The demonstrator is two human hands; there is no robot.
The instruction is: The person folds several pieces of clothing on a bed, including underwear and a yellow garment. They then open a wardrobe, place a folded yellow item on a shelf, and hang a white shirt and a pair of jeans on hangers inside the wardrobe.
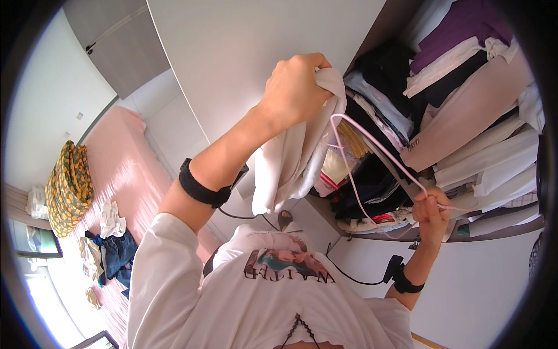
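My left hand [294,89] is raised in front of me, its fingers closed around a bunched white garment [287,161]. The cloth hangs down in folds below that fist. On the right, my right hand [431,213] grips a thin pink clothes hanger [379,146] at its neck, close to the hook. The hanger's frame points left, and one of its corners overlaps the hanging cloth in view. Whether the two touch I cannot tell. Nothing hangs on the hanger. Both forearms carry black straps, with a cable near each.
An open wardrobe at the right holds hanging clothes [466,118] and folded clothes [370,187]. A white wardrobe door [244,39] stands ahead. To the left, a pink-sheeted bed [126,152] bears a patterned quilt [69,187] and jeans [117,253]. A grey door [117,43] is beyond.
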